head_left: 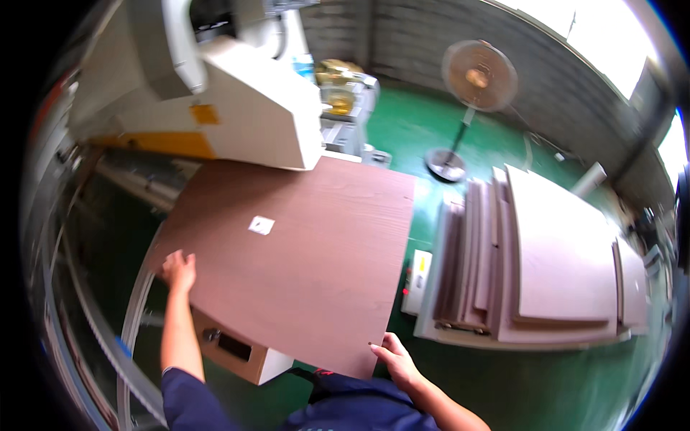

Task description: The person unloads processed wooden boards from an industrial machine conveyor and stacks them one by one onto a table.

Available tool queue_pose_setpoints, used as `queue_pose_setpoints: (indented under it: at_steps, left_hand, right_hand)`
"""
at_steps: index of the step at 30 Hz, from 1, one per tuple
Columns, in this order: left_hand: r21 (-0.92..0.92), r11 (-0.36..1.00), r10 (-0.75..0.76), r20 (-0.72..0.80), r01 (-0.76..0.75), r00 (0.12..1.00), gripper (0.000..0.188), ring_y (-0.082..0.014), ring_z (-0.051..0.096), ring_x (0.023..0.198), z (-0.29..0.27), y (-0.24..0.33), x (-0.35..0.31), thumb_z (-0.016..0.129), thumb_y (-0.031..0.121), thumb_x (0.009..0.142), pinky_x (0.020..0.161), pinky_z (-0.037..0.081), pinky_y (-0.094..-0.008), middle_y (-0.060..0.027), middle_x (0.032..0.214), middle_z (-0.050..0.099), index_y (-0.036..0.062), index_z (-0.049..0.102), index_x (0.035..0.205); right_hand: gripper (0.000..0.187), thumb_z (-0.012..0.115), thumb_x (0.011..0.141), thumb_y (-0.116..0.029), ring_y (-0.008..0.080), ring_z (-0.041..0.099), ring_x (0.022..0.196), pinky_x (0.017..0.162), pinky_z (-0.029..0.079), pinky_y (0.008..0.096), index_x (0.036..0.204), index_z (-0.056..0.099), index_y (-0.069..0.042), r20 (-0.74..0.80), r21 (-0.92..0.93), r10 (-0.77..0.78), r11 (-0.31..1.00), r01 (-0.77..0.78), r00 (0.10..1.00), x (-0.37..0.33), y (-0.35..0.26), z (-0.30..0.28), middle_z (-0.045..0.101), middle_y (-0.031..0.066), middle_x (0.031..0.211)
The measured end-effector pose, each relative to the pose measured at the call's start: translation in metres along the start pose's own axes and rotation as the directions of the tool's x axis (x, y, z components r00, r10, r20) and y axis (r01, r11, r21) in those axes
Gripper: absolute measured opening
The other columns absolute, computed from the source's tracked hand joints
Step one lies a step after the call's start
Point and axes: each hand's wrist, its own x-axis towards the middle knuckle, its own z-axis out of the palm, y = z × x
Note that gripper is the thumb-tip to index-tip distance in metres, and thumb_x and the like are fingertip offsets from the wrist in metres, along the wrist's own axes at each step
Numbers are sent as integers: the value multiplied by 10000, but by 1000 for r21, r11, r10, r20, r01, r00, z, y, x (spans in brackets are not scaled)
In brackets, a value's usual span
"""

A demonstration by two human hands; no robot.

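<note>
White machine (259,97); by its lower edge, the brown panel (302,266) points its near-right corner at the person (352,406), long axis unclear. Left hand (177,271) at its left corner, right hand (395,359) at the near-right: clamped or loose, can't tell.

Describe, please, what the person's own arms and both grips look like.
The left grip and the right grip are bare human hands, without gloves; no watch shows on either wrist. A navy-blue sleeve leaves the left forearm uncovered; the right forearm is uncovered as far as visible.
</note>
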Motion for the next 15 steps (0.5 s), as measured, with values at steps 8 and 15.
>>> queue_pose_setpoints:
  at_steps: [8,15]
  left_hand:
    - [105,993,-65,99,54,993,547,-364,400,1216,-6,16,32,448,470,916,1006,344,-476,-165,1328,422,44,469,1258]
    - [12,1000,-4,204,1,979,625,-392,444,1161,12,22,41,410,552,909,959,372,-468,-194,1259,478,12,497,1210]
  right_hand:
    - [138,565,894,-159,111,510,838,758,434,260,959,539,-40,-489,92,-15,993,68,872,-24,12,-37,554,32,885]
    - [217,573,900,-195,107,531,813,731,455,263,1015,548,-13,-602,36,2,999,24,798,-66,2,-89,578,45,901]
